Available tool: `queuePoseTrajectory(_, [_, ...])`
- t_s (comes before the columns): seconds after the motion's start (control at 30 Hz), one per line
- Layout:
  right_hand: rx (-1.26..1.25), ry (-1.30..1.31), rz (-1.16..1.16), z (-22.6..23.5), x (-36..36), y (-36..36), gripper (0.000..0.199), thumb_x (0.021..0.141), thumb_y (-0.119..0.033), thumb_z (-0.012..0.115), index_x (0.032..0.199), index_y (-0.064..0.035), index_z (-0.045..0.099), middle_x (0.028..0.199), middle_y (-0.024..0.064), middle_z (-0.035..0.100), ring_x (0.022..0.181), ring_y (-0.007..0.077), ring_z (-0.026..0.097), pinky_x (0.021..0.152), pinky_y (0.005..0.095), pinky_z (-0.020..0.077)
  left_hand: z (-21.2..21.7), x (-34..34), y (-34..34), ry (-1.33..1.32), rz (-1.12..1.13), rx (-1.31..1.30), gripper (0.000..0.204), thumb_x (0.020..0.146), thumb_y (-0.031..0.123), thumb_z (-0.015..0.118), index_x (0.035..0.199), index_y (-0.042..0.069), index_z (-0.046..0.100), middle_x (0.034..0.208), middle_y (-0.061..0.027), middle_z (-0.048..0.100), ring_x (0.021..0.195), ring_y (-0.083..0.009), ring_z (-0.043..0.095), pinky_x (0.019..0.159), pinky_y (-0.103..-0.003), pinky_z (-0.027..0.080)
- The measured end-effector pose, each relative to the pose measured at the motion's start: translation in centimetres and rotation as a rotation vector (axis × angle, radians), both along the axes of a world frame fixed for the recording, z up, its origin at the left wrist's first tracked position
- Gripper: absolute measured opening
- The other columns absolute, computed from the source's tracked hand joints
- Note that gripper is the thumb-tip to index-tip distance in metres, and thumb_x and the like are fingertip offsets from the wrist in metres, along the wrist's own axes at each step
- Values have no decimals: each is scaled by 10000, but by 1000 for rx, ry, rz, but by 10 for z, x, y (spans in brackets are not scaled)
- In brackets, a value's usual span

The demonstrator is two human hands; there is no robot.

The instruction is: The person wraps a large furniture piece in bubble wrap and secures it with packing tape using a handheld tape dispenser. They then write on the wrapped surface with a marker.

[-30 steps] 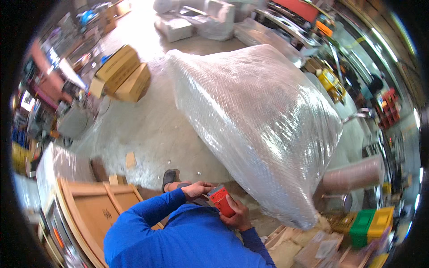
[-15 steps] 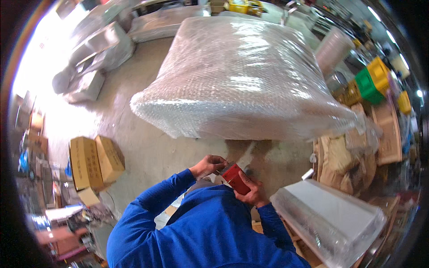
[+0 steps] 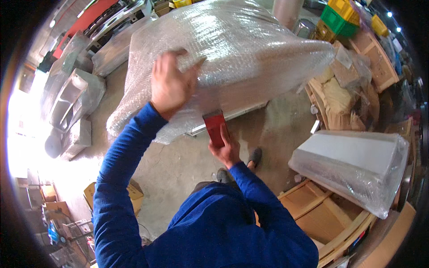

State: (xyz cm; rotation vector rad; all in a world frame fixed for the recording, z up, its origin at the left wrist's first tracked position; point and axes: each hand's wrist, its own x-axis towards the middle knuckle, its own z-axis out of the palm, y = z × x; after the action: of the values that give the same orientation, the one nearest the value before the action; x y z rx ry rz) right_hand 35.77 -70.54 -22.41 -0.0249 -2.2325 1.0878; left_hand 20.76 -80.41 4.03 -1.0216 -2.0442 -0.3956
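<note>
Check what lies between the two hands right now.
In the head view, only the bubble-wrapped bundle's lower edge lies between left hand, on the wrap, and right hand, holding the red tape dispenser.

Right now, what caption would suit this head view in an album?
Left hand pressed on a large bubble-wrapped bundle; right hand holding a red tape dispenser below it.

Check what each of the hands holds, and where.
Right hand: red tape dispenser, gripped at its lower end. Left hand: holds nothing, pressed flat on bubble-wrapped bundle.
</note>
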Motion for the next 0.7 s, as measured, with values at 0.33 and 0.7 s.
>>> queuePoseTrajectory(0.33, [42, -159, 50, -23, 9, 9, 886, 695, -260, 758, 1481, -77, 392, 1227, 215, 621, 912, 395, 639, 734, 483, 553, -125, 71, -55, -493, -271, -40, 213, 733, 7, 662, 932, 79, 683, 863, -87, 678, 751, -296, 665, 678, -398, 546])
queuePoseTrajectory(0.7, [80, -158, -33, -33, 7, 4, 884, 697, -272, 758, 1481, -110, 383, 1149, 233, 607, 926, 420, 638, 743, 486, 567, -279, 25, -44, -822, 418, -247, 211, 914, 255, 571, 1000, 104, 692, 1000, -199, 683, 942, -406, 641, 791, -535, 500])
